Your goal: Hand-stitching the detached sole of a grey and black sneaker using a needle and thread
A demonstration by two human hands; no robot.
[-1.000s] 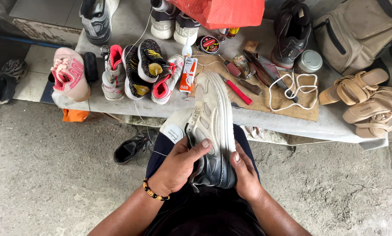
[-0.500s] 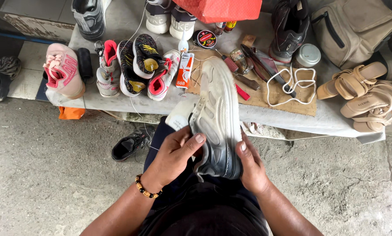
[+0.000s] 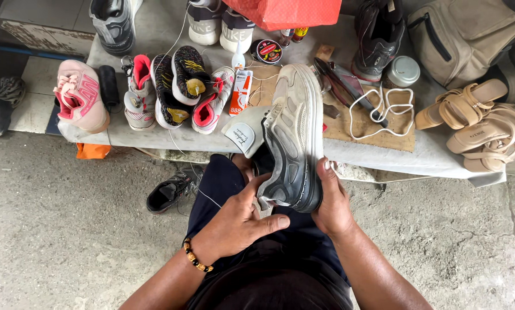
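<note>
We are holding a sneaker point(image 3: 292, 138) over our lap, left hand point(image 3: 237, 221) at its near end, right hand point(image 3: 332, 204) beside its right edge. Behind it a bench point(image 3: 154, 138) is carrying shoes point(image 3: 171, 86) at left, sandals point(image 3: 475, 120) at right, perhaps a cord point(image 3: 383, 112) between.

sneaker point(image 3: 294, 138): heel end covered by the right hand point(image 3: 333, 208); inside and far flank out of sight.
left hand point(image 3: 237, 225): fingertips tucked under the sneaker's heel, not visible.
insole point(image 3: 247, 131): right part behind the sneaker.
grey shoe point(image 3: 115, 23): top cut off by the upper edge.
white shoes point(image 3: 220, 23): only the toes show, the rest cut off above.
red box point(image 3: 289, 11): top cut off.
bag point(image 3: 469, 34): runs past the upper and right edges.
tin point(image 3: 268, 51): lid print too small to tell.
black shoe point(image 3: 173, 190): partly behind the knee.
</note>
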